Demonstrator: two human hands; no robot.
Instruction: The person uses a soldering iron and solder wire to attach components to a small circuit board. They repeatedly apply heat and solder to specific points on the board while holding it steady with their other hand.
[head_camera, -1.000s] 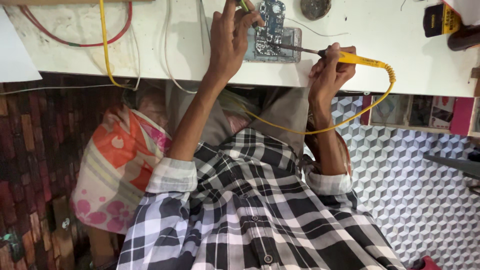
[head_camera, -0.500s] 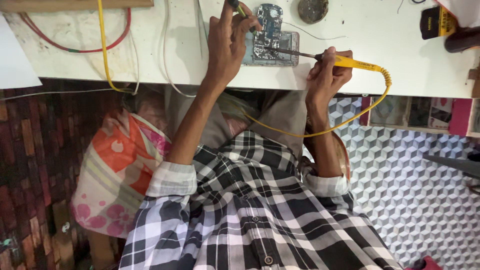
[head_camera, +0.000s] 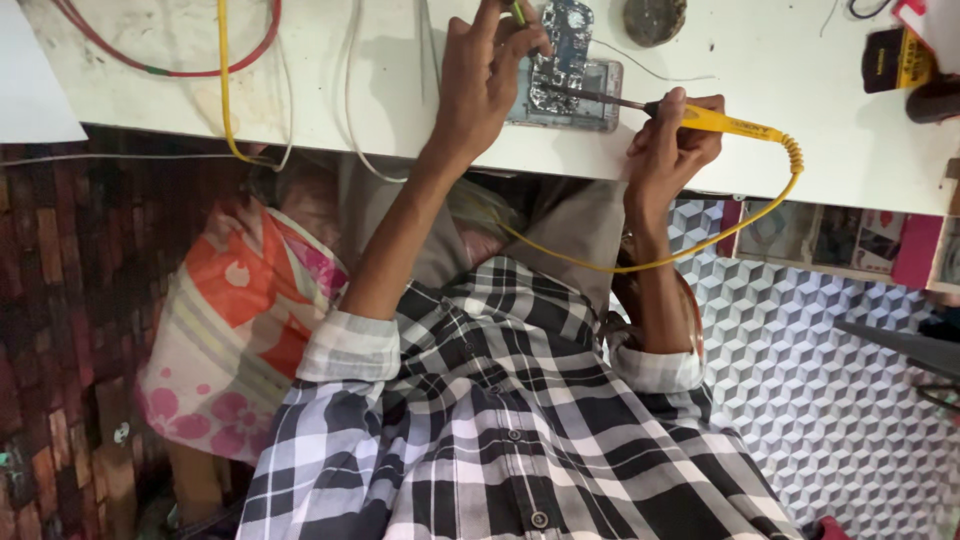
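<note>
Holding steady here: compared with a second ago, your right hand (head_camera: 672, 140) has barely shifted, its grip closed around the yellow soldering iron (head_camera: 715, 120), tip on the opened phone (head_camera: 566, 72) near the surface's (head_camera: 780, 60) front edge. Your left hand (head_camera: 485, 80) pinches a thin green-tipped tool (head_camera: 517, 12) above the circuit board. Looks like the same joint is being worked.

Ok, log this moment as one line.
left hand: holds thin tool over board | right hand: grips yellow iron, tip on board | board: flat on white bench
</note>
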